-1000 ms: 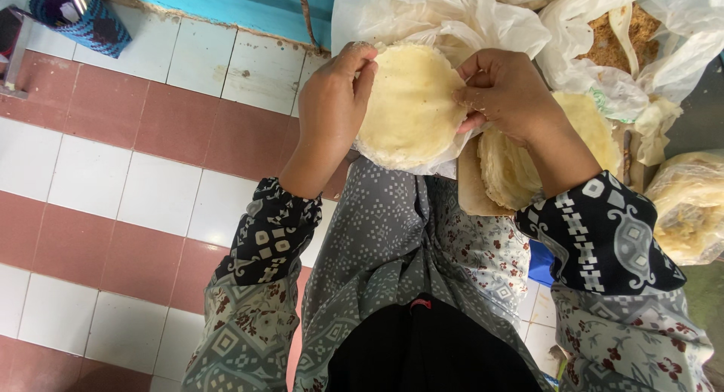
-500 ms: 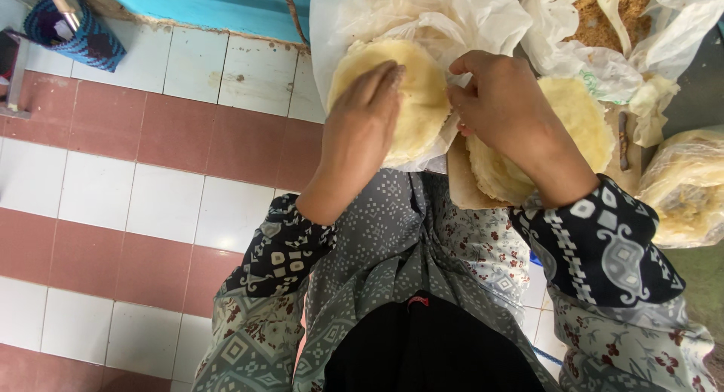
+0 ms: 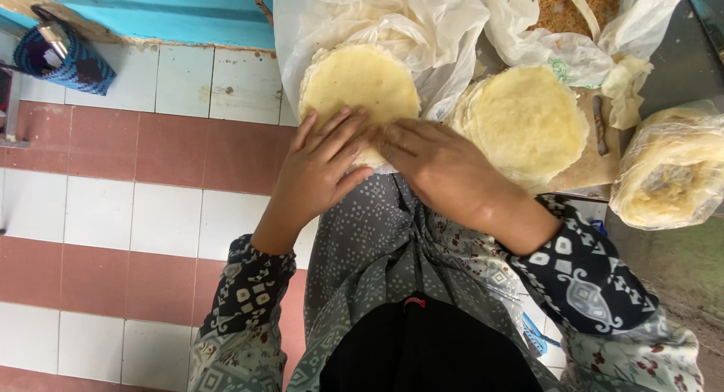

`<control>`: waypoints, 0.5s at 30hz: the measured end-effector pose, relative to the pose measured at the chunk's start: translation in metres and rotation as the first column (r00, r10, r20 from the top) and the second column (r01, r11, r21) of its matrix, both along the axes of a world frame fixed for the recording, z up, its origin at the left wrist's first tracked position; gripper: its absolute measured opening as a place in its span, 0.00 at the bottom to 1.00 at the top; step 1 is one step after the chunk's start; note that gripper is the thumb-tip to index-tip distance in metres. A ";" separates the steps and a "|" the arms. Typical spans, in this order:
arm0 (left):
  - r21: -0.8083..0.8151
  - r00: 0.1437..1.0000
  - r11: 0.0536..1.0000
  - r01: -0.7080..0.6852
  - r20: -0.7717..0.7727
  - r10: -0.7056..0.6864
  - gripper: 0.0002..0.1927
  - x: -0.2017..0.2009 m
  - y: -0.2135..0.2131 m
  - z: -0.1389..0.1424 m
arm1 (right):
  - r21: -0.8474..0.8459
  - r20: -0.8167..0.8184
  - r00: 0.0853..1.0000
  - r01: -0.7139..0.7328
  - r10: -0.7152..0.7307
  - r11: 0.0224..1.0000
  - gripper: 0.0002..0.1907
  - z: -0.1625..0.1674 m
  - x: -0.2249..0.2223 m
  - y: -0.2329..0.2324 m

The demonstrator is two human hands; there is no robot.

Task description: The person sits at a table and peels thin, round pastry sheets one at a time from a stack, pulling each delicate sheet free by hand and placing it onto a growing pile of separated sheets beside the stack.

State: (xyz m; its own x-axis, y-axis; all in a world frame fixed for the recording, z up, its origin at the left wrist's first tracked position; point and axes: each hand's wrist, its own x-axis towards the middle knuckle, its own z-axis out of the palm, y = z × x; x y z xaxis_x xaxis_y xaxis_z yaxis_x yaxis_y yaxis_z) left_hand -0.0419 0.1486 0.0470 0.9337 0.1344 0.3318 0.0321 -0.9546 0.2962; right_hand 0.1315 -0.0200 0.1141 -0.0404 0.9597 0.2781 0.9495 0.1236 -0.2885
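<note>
A pale yellow flatbread (image 3: 360, 86), round and thin, lies flat on a sheet of crumpled white plastic (image 3: 422, 22) that appears to rest over the person's lap, at the top middle of the view. The plastic seems to serve as a clean bed that keeps the bread off the cloth and the floor. Both hands rest on its near edge with the fingers stretched out rather than curled. The left hand (image 3: 320, 166) lies palm down, its fingertips on the bread's lower rim; the right hand (image 3: 437, 169) comes in from the other side, its fingers touching the same rim and meeting the left. Neither hand grips; they look to be pressing or smoothing the bread flat.

Just to the right sits a stack of similar flatbreads (image 3: 526, 120) on a brown board (image 3: 584, 169), close enough to reach. Beyond it an open plastic bag of brown crumbs (image 3: 562, 11) and, far right, a clear bag of more bread (image 3: 671, 173). A small dark tool (image 3: 598, 124) lies on the board's edge. The floor (image 3: 113, 211) is red and white tile, with a blue woven basket (image 3: 64, 56) at the upper left.

A second ago the bread was held up between both hands, which cupped its edges; half a second ago the fingers were clasped around it lower down. Now it lies flat and the hands have opened onto it.
</note>
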 end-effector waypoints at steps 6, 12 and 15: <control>-0.004 0.992 1.000 -0.028 0.121 0.029 0.21 -0.011 -0.002 0.045 | 0.071 -0.137 0.973 0.195 -0.184 0.978 0.19 0.022 0.009 -0.040; -0.168 0.974 0.959 0.227 0.058 -0.220 0.19 0.001 -0.078 0.172 | -0.055 -0.111 0.857 0.501 -0.504 0.864 0.10 0.023 0.033 -0.089; -0.156 0.917 0.905 0.397 0.031 -0.397 0.19 0.004 -0.117 0.199 | -0.096 -0.124 0.878 0.453 -0.462 0.887 0.12 0.016 0.032 -0.088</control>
